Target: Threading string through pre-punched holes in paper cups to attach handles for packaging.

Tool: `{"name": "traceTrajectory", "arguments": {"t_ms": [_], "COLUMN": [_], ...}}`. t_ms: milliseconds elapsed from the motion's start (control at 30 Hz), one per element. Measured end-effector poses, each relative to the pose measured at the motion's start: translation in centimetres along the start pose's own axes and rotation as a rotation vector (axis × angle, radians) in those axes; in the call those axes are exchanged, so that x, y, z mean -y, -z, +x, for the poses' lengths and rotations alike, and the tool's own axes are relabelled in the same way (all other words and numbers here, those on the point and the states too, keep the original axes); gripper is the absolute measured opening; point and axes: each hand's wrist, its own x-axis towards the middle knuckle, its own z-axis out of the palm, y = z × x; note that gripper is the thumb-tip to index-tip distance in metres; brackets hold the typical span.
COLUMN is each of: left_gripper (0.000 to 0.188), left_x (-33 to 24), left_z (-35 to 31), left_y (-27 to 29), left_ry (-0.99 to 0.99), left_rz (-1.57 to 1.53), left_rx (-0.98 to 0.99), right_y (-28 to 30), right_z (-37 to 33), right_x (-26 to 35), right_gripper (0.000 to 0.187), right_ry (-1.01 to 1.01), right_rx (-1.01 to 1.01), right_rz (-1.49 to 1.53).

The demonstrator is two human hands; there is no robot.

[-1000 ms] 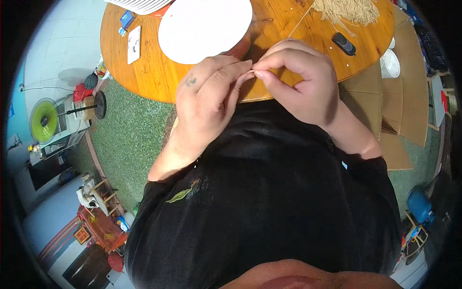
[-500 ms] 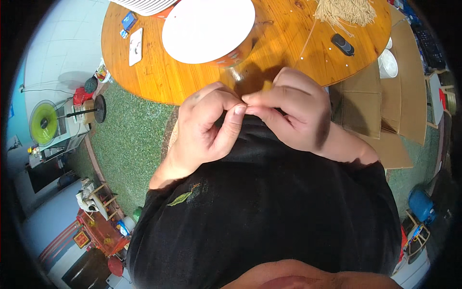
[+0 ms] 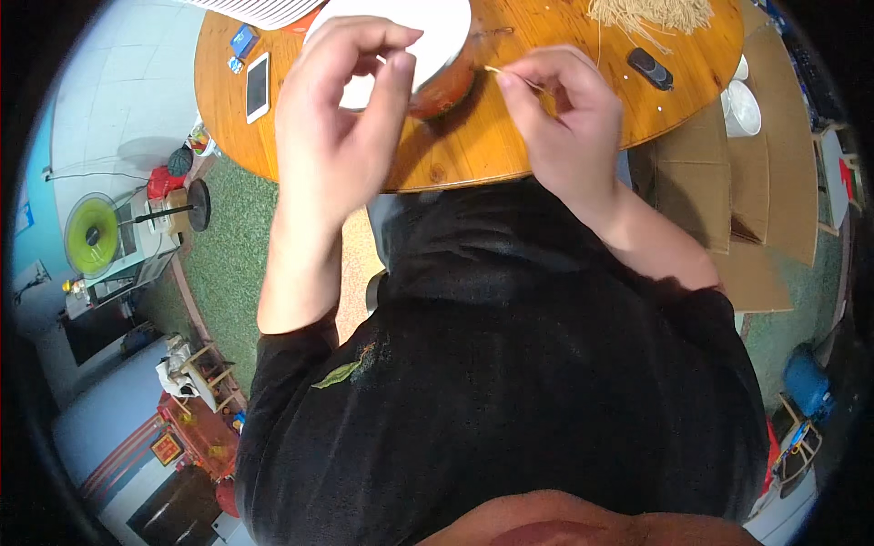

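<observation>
Head view: two hands raised over a round wooden table, one thin stick pinched

Item 1. Right hand (image 3: 569, 114), upper centre-right of the frame. Thumb and forefinger grasp a thin pale stick (image 3: 508, 75) near one end; its free tip points toward the upper centre. Remaining fingers curled.

Item 2. Left hand (image 3: 341, 100), upper centre-left. Holds nothing visible; fingers bent, thumb and forefinger tips close but apart, released. It sits well apart from the stick.

Item 3. Round wooden table (image 3: 492, 150), across the top of the frame, beneath both hands.

Item 4. White plate (image 3: 446, 27), top centre, partly hidden by the left hand, resting over a reddish-brown bowl (image 3: 446, 91).

Item 5. Heap of pale thin sticks (image 3: 651, 14), top right of the table; a small dark oblong object (image 3: 650, 67) just below it.

Item 6. White phone (image 3: 258, 86), upper left, on the table.

Handling note, as a judgement: the stick looks slender and easily snapped, so a light pinch close to the end, with the wrist steady and the free hand brought near to support the loose tip, would probably serve best.
</observation>
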Motion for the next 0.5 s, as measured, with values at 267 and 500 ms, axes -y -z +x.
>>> {"name": "traceTrajectory", "arguments": {"t_ms": [267,500], "left_gripper": [0.009,0.022], "left_x": [-1.8,2.5], "left_z": [3.4,3.5], "left_y": [-0.3,0.3], "left_ry": [0.508,0.335], "left_rz": [0.14,0.151], "left_rx": [0.29,0.513], "right_y": [-3.0,-2.7], "right_z": [-0.2,-0.5], "right_x": [-2.7,-2.7], "right_gripper": [0.008,0.008], "right_ry": [-0.065,-0.087], "right_rx": [-0.069,0.052], "right_rz": [0.171,0.14]}}
